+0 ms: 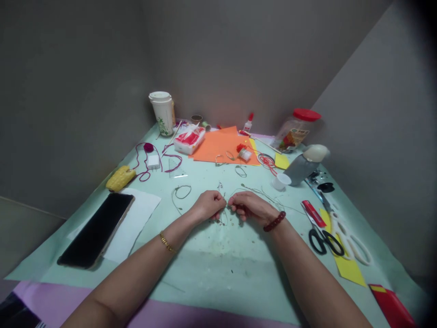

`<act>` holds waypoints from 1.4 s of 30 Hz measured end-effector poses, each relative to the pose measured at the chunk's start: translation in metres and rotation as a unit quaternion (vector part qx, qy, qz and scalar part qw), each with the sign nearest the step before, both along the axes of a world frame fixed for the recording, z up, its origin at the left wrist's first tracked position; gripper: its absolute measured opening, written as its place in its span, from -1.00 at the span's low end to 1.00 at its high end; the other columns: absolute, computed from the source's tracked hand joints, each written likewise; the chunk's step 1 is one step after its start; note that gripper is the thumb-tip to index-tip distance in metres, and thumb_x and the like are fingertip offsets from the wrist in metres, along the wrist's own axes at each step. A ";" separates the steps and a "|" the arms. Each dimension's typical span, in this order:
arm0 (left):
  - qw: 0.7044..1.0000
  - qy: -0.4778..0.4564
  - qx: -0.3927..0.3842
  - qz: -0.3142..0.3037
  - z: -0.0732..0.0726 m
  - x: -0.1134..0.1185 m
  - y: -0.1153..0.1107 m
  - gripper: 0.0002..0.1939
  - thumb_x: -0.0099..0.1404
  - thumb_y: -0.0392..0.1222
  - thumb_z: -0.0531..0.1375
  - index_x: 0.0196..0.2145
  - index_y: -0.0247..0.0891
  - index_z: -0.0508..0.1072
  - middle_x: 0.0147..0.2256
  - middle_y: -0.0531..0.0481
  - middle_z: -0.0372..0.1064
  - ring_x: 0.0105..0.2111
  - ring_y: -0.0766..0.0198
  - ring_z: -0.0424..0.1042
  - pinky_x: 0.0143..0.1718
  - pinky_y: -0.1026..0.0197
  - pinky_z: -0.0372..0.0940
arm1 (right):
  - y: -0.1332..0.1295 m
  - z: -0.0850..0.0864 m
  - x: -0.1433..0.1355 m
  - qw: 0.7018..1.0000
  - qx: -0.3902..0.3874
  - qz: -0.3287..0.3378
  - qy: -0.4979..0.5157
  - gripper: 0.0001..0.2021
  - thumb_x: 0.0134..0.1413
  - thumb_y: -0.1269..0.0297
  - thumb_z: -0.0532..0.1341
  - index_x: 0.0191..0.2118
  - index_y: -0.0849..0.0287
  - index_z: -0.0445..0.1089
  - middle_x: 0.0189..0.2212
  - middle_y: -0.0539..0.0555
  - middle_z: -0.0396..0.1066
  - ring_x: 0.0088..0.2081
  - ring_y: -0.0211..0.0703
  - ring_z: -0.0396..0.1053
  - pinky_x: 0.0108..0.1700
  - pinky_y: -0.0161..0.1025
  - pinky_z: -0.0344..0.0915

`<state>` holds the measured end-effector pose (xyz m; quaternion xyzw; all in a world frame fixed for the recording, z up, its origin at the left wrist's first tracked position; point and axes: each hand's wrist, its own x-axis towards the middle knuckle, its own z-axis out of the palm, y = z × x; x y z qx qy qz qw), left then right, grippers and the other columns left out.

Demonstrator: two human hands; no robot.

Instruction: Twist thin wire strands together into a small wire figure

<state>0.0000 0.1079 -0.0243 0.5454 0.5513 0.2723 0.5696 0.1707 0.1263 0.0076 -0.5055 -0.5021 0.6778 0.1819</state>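
Grip, head view: left hand (209,206) pinching thin cord (223,218) between thumb and forefinger; right hand (251,207) fingertips bunched just beside, whether closed on a strand, cannot tell.
Cord: between the 2 hands, low over the green-covered desk (205,273).
Handling: probably light, limp, prone to tangling.
Hold: fingertips only, likely best near the worked spot.

L grip (209,205) pinching thin cord (224,214), R grip (251,206) just beside; blk phone (97,230) on L, blk-handled scissors (321,234) on R.
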 end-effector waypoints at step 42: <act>0.994 -0.080 -0.058 -0.041 0.012 -0.012 0.003 -0.82 0.21 -0.16 0.16 -0.45 -0.34 0.36 -0.69 0.09 0.25 -0.73 0.46 0.21 -0.66 0.39 0.15 | -0.012 -0.012 -0.017 0.994 0.089 -0.059 -0.027 -0.88 -0.02 0.35 0.20 -0.49 0.25 0.29 -0.67 -0.09 0.28 -0.75 -0.46 0.12 -0.76 -0.48 0.07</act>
